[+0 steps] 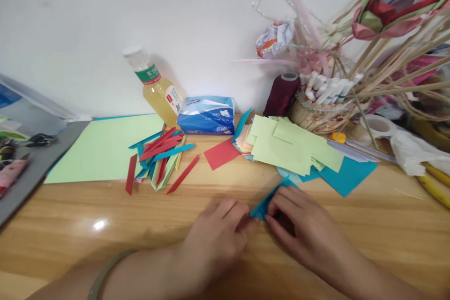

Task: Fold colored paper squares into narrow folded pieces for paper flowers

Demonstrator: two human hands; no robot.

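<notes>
Between my hands, low over the wooden table [168, 220], is a folded piece of blue paper [267, 201]. My left hand [223, 229] is closed at the paper's left end, its fingertips pinching the corner. On the other side, my right hand [300, 218] pinches the paper's near edge with thumb and fingers, hiding part of it. Beyond the paper lies a loose pile of light green paper pieces [281, 145]. A larger blue sheet [348, 176] sticks out at the pile's right, and a red paper piece [222, 153] rests at its left.
Folded red, blue and green strips [161, 147] are heaped on green sheets [94, 150] at left. Against the wall stand a drink bottle [158, 93], a tissue pack [206, 116], a dark thread spool [282, 96] and a holder of markers [323, 110]. Bananas [434, 190] lie far right.
</notes>
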